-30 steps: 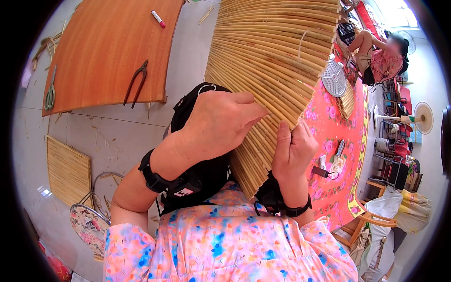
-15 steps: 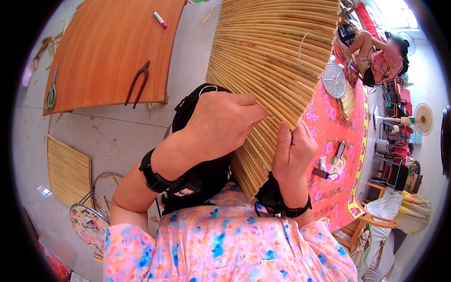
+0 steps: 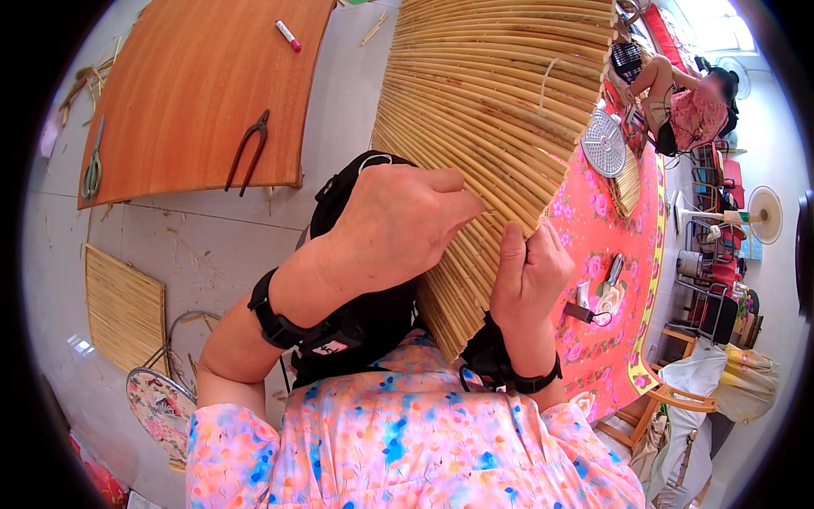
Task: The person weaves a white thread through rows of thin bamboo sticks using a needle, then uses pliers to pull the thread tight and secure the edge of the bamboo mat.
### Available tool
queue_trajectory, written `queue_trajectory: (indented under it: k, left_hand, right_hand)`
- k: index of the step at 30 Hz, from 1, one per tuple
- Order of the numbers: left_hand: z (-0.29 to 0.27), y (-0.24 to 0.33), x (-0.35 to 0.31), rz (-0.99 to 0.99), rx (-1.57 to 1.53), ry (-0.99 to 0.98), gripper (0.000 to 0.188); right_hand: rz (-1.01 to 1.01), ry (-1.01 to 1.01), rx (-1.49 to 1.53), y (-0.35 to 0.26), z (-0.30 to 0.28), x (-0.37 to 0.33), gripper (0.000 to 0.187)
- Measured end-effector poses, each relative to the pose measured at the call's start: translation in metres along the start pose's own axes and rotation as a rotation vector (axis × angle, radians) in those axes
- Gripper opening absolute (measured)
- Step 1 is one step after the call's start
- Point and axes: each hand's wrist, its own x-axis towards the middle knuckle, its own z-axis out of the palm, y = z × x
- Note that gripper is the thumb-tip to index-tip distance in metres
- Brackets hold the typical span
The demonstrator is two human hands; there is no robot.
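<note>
A mat of thin bamboo sticks [image 3: 492, 93] leans across my lap and reaches up to the far edge of the view. My left hand [image 3: 407, 216] lies over the mat with thumb and fingertips pinched together. A thin pale tip shows at those fingers, too small to name. At the mat's right edge, my right hand [image 3: 532, 271] grips the stick ends, thumb on top and fingers curled behind. A pale loop of strand [image 3: 545, 82] stands out from the mat's surface farther up.
On the orange-brown board [image 3: 203, 76] at left lie pincers [image 3: 248, 153], scissors [image 3: 93, 170] and a marker [image 3: 288, 36]. A smaller mat [image 3: 123, 305] rests on the floor near a floral round stool [image 3: 161, 411]. The pink floral cloth [image 3: 623, 339] is at right; a person [image 3: 695, 110] sits beyond.
Almost nothing differs. Both hands keep their places on the mat; my left hand's fingertips have shifted very slightly.
</note>
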Motion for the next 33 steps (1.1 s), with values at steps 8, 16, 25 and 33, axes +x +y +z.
queue_trajectory:
  k: [8, 16, 25, 33]
  left_hand:
    - [0.001, 0.0, 0.0, 0.001, 0.015, -0.001, 0.018]
    - [0.0, 0.001, 0.0, 0.0, 0.005, 0.017, 0.018]
    - [-0.002, 0.003, 0.002, 0.008, 0.015, -0.051, 0.019]
    - [-0.008, 0.021, -0.011, -0.024, -0.035, -0.002, 0.018]
  right_hand:
    - [0.034, -0.006, 0.037, -0.002, 0.0, 0.0, 0.016]
    - [0.026, 0.018, 0.057, -0.001, 0.002, 0.001, 0.014]
    - [-0.009, 0.005, 0.036, -0.001, -0.001, -0.003, 0.013]
    - [-0.114, 0.018, 0.112, -0.012, 0.006, -0.016, 0.025]
